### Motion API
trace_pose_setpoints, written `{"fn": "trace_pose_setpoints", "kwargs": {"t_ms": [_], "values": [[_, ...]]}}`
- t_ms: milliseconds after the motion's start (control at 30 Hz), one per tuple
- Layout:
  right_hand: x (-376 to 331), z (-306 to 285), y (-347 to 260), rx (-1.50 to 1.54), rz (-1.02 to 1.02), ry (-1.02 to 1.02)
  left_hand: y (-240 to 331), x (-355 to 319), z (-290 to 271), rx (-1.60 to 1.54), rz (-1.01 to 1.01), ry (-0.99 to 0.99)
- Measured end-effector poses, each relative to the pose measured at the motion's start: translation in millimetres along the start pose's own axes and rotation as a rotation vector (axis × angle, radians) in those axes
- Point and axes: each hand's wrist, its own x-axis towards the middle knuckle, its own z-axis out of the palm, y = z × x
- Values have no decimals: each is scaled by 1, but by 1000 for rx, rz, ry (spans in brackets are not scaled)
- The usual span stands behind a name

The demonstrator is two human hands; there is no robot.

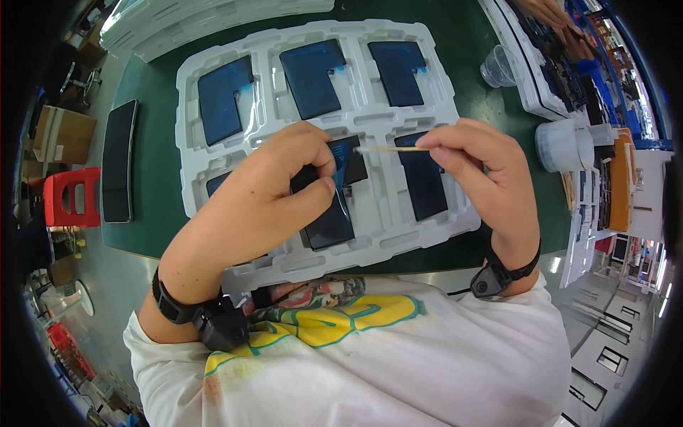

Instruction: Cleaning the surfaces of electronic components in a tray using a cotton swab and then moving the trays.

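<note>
My left hand point(288, 164) is closed in a pinch on a thin blue film point(341, 162), which is partly lifted off a dark L-shaped battery point(331, 228). That battery lies in the front middle compartment of a white plastic tray point(299, 269). Between the thumb and fingers of my right hand point(484, 160) is a thin cotton swab point(398, 149), its tip over the upper right part of the same battery. More dark blue batteries fill the other compartments, such as the front right battery point(423, 185) below my right hand. My left hand and forearm cover most of the front left compartment.
On the green table point(153, 185), a black phone-like slab point(119, 160) lies left of the tray. Stacked white trays point(213, 25) stand at the back left. A clear cup point(498, 67) and a translucent tub point(565, 146) stand right. Another person's hands point(555, 21) show at the top right.
</note>
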Motion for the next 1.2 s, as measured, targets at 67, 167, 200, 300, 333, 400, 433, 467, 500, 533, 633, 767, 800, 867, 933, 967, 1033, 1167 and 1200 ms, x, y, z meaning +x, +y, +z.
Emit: {"fn": "trace_pose_setpoints", "kwargs": {"t_ms": [67, 167, 200, 300, 333, 400, 433, 467, 500, 533, 633, 767, 800, 867, 933, 967, 1033, 1167, 1200], "values": [[-1, -7, -3, -5, 21, -68, 0, -1, 0, 1, -6, -4], [-1, -8, -5, 6, 36, -101, -1, 0, 0, 3, 14, -15], [-1, -7, -4, 19, 32, -66, 1, 1, -1, 0, -15, -27], [0, -3, 0, 18, 35, 0, -1, 0, 1, -4, -11, -23], [0, -4, -1, 18, 34, 0, -2, -1, 2, -7, 20, -7], [-1, -6, -4, 37, 72, -51, -3, -1, 1, -12, 18, -11], [-1, -7, -3, 37, 72, -52, -2, -1, 1, -18, 16, -14], [-1, -8, -1, 47, 67, -83, -1, 0, 1, -18, 17, -16], [-2, -9, 0, 58, 62, -114, 2, 0, 0, -19, -19, -31], [-1, -8, 1, 57, 64, -113, 3, 1, 0, -20, -54, -46], [0, -2, 2, 59, 47, -6, 0, 0, 1, -16, 1, -44], [1, -5, -2, 79, 110, -35, -1, 0, 0, -27, 0, -38], [0, -7, -3, 91, 162, -93, -2, -1, 0, -21, 14, -38], [0, -9, -1, 110, 153, -101, -3, -1, 0, -16, 28, -38], [0, -8, 2, 128, 146, -105, -4, 0, 1, -42, 28, -47], [1, -5, 3, 107, 96, -55, -3, 0, 1, -42, 28, -48], [2, -3, 5, 86, 47, -5, -3, 0, 1, -36, 36, -48], [1, -8, 4, 81, 65, -76, -1, 0, 0, -29, 13, -52], [1, -10, 4, 103, 98, -150, -2, 0, 1, -26, 28, -46]]}}
